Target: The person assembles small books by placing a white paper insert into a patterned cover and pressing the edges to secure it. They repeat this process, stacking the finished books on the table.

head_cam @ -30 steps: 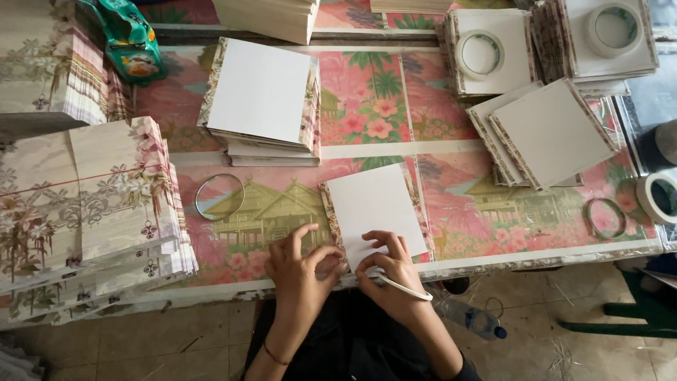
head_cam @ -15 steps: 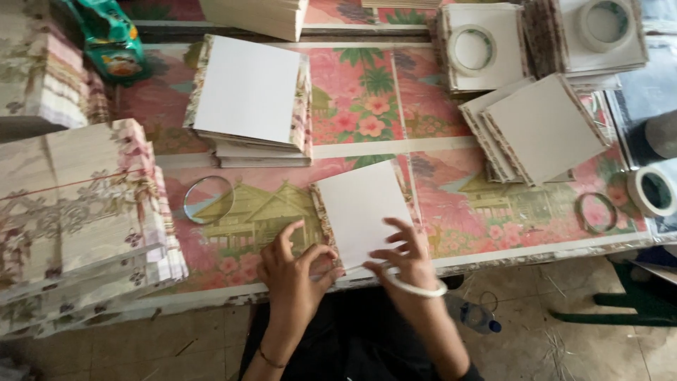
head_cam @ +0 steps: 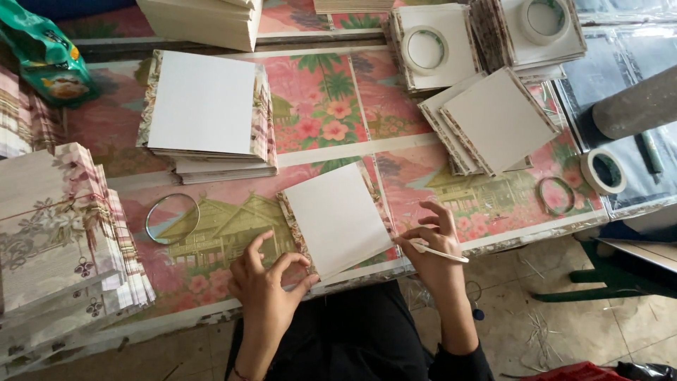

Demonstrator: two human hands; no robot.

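A white square card (head_cam: pixel 335 219) with a patterned paper border lies tilted near the front edge of the table (head_cam: pixel 331 106), which is covered in pink floral paper. My left hand (head_cam: pixel 264 289) rests at the card's lower left corner, fingers spread and touching its edge. My right hand (head_cam: pixel 434 243) sits at the card's right edge and pinches a thin white strip (head_cam: pixel 441 252) that sticks out to the right.
Stacks of white cards (head_cam: pixel 204 113) stand behind, more (head_cam: pixel 493 123) at the right. Tape rolls (head_cam: pixel 601 171) and thin rings (head_cam: pixel 172 218) (head_cam: pixel 556 195) lie around. Patterned paper piles (head_cam: pixel 56 233) fill the left. A green bag (head_cam: pixel 46 56) sits far left.
My right hand has lifted the thin white strip off the card's right edge and drawn it to the right. The view has shifted slightly.
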